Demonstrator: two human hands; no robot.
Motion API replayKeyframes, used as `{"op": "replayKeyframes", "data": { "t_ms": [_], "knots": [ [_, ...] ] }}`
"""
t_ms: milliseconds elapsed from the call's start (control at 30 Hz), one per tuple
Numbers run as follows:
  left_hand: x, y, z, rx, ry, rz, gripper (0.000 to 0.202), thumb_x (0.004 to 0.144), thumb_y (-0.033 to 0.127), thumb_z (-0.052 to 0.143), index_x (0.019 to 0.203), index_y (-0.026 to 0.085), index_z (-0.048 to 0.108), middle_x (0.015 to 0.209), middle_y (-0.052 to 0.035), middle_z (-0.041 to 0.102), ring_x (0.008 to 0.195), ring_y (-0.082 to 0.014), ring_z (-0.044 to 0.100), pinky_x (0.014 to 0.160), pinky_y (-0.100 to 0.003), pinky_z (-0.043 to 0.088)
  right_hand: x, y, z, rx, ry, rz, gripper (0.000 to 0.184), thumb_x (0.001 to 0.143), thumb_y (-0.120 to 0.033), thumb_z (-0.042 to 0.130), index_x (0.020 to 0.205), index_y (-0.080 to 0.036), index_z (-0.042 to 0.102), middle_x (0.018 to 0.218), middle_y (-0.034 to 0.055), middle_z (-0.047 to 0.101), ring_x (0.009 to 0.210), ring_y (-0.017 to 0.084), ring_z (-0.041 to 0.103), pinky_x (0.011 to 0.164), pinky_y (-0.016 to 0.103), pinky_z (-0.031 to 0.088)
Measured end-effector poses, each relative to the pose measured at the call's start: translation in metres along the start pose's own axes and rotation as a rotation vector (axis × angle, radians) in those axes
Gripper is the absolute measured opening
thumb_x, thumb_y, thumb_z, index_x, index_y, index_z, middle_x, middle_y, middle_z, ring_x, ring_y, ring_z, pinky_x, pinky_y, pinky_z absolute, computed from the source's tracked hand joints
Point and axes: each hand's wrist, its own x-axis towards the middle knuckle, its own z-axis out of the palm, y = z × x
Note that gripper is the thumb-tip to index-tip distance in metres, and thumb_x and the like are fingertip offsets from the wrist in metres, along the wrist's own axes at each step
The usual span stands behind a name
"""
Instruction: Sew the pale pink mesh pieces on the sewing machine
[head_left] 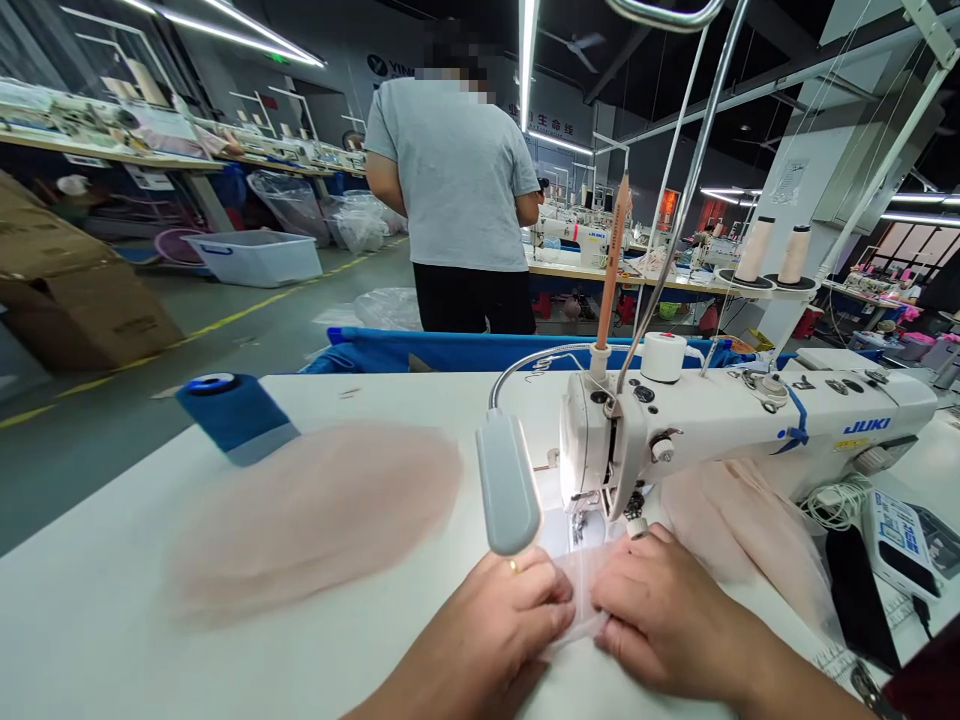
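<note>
My left hand (499,625) and my right hand (660,610) lie side by side on the white table, fingers curled and pinching a strip of sheer pale pink mesh fabric (581,590) between them. The strip runs up to the needle and presser foot (577,525) of a white JUKI sewing machine (750,420). More of the pink mesh (739,530) is bunched under the machine's arm, right of my right hand. A ring shows on my left hand.
A grey gooseneck lamp head (506,480) hangs just above my left hand. A stack of pink mesh pieces (315,515) and a blue thread cone (236,415) lie to the left. A black phone (859,600) and control box (900,540) sit right. A person in a grey shirt (457,170) stands beyond the table.
</note>
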Motion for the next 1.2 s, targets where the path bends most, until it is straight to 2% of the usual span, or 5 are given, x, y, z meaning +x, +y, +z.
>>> {"op": "replayKeyframes", "data": {
  "t_ms": [167,300,567,800,1200],
  "knots": [
    [-0.002,-0.004,0.007,0.025,0.037,0.050,0.032,0.092,0.004,0.046,0.094,0.025,0.071,0.088,-0.0032,0.075,0.075,-0.0236,0.059,0.069,-0.039,0.039,0.003,-0.001,-0.001,-0.041,-0.073,0.033,0.019,0.103,-0.028,0.071,0.089,-0.023,0.059,0.093,0.0002,0.074,0.090,0.022,0.060,0.084,0.037,0.038],
    [0.009,-0.004,-0.003,0.092,0.026,0.053,0.039,0.101,0.005,0.042,0.092,0.025,0.074,0.082,-0.0041,0.073,0.071,-0.0220,0.061,0.067,-0.036,0.046,0.004,0.000,0.003,-0.040,-0.078,0.082,0.015,0.104,-0.026,0.070,0.092,-0.023,0.060,0.096,0.0006,0.076,0.092,0.024,0.060,0.083,0.038,0.039],
    [0.020,-0.009,-0.021,0.157,-0.027,0.020,0.034,0.105,0.007,0.050,0.102,0.025,0.079,0.092,-0.0047,0.078,0.079,-0.0220,0.071,0.077,-0.034,0.057,0.009,0.002,0.005,-0.013,-0.052,0.117,0.004,0.108,-0.024,0.069,0.105,-0.024,0.066,0.113,0.0031,0.079,0.103,0.027,0.065,0.089,0.040,0.044],
    [0.021,-0.002,-0.021,0.124,-0.056,0.087,0.036,0.107,0.005,0.045,0.098,0.023,0.075,0.094,-0.0053,0.081,0.080,-0.0215,0.073,0.076,-0.035,0.056,0.004,0.002,0.013,-0.024,0.013,0.098,0.008,0.103,-0.018,0.070,0.100,-0.024,0.065,0.105,0.0039,0.079,0.096,0.027,0.065,0.084,0.041,0.046],
    [0.023,-0.012,-0.022,0.149,-0.079,0.018,0.034,0.110,0.010,0.047,0.102,0.024,0.077,0.093,-0.0044,0.079,0.084,-0.0223,0.071,0.084,-0.036,0.057,0.009,0.006,0.020,-0.012,0.065,0.143,0.010,0.100,-0.015,0.072,0.103,-0.023,0.067,0.113,0.0050,0.079,0.097,0.027,0.065,0.082,0.039,0.045]
  ]
}}
